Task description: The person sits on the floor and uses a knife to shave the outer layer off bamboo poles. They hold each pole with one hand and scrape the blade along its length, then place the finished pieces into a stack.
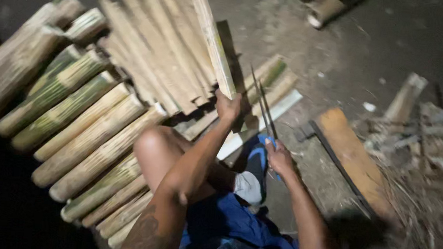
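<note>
On ground: left hand (227,107) grips one bamboo slat (211,35); right hand (278,157), seemingly one blade (262,105).

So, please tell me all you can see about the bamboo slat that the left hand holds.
The slat is a long, flat strip of split bamboo, pale tan with a little green along one edge. It stands tilted, its top leaning up and left out of view. The left hand grips its lower end. It crosses in front of the pile of split bamboo lying on the ground. Motion blur hides finer surface detail.
</note>
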